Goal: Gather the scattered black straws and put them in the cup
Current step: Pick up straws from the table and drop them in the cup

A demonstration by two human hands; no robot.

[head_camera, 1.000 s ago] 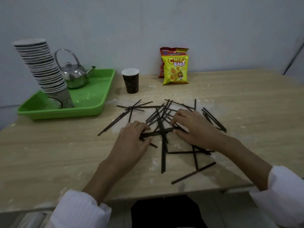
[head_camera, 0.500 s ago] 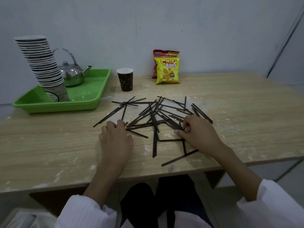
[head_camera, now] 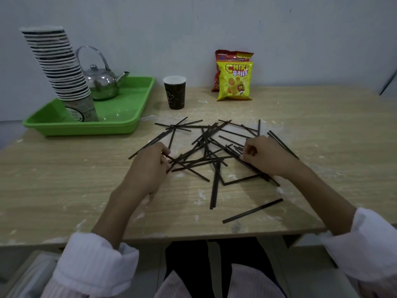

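A plain grey-white wall (head_camera: pixel 193 29) with a few faint specks fills the back and meets the far edge of the desk. The desk (head_camera: pixel 64 179) is light wood-grain board, smeared with whitish scuffs, thickest toward its near edge. A dark slanted line (head_camera: pixel 387 82) crosses the wall beyond the far right corner. Grey floor (head_camera: pixel 300 269) shows below the near edge. The light is dim and even.

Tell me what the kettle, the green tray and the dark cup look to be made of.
Kettle: polished metal, likely steel; mirror-like reflections on its body.
Green tray: glossy plastic, by its uniform colour and soft highlights.
Dark cup: probably paper, matte, with a white inside and printed side.
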